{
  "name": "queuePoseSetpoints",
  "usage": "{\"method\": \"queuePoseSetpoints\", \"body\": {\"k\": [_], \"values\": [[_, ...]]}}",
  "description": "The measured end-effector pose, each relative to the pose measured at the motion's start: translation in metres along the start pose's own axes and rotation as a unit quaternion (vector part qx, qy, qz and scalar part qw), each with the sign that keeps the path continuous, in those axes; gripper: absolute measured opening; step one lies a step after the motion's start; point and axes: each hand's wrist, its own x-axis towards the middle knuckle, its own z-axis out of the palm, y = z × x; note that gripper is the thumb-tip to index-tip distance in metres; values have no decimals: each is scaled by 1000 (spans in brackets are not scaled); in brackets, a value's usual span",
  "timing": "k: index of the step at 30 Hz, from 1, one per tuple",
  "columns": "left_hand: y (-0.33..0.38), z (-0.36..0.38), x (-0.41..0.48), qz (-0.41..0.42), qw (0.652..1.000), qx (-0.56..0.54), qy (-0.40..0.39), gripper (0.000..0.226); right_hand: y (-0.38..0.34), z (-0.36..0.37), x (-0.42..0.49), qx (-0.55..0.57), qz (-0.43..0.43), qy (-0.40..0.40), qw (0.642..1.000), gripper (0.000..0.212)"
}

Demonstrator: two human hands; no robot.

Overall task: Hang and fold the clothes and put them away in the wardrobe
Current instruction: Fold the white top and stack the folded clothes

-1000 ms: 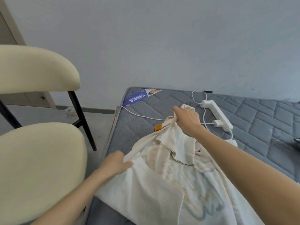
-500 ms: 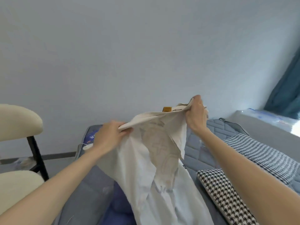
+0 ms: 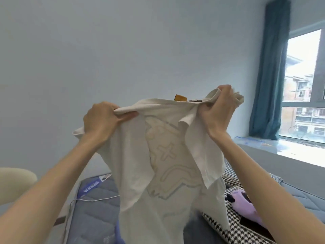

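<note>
- A white T-shirt [image 3: 158, 173] is held up in the air in front of a pale wall [image 3: 123, 50], above the bed [image 3: 95, 217], and its lower part hangs down toward the mattress.
- One shoulder of the shirt is gripped by the left hand [image 3: 102, 118]. The grip is clamped round a bunched fold of cloth, with the fingers curled.
- The other shoulder, just beside the collar, is gripped by the right hand [image 3: 218, 110]. This grip is likewise clamped on the fabric and is held slightly higher than the left.
- An orange tag [image 3: 180, 98] is seen standing up at the collar, between the two hands.
- A faint outlined print [image 3: 167, 154] with a cross shape is seen on the cloth.
- A white cable [image 3: 98, 199] and a blue label [image 3: 91, 186] are seen on the grey quilted mattress, left of the shirt.
- Houndstooth fabric [image 3: 233, 224] is spread on the bed at the right, with a purple item [image 3: 246, 201] lying on it. What that item is cannot be told.
- A cream chair [image 3: 15, 184] is seen at the left edge.
- A teal curtain [image 3: 270, 76] hangs beside the window [image 3: 304, 85] at the right.
</note>
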Motion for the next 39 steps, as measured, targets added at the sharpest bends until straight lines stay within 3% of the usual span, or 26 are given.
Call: {"method": "queuePoseSetpoints", "body": {"k": [6, 12, 21, 28, 35, 39], "values": [[43, -70, 10, 79, 990, 35, 113, 73, -51, -53, 27, -66, 10, 49, 997, 36], [57, -95, 8, 132, 973, 122, 146, 72, -61, -62, 20, -101, 49, 0, 994, 30], [10, -13, -39, 147, 964, 217, -43, 66, 8, -30, -79, -205, 58, -223, 951, 33], [-15, 60, -58, 178, 945, 244, -128, 52, 72, -2, -129, -245, 10, -342, 907, 30], [-59, 138, -66, 210, 901, 278, -258, 49, 134, 41, -163, -278, 37, -434, 856, 28], [-83, 179, -66, 200, 891, 269, -306, 40, 163, 71, -182, -282, 37, -486, 827, 17]]}}
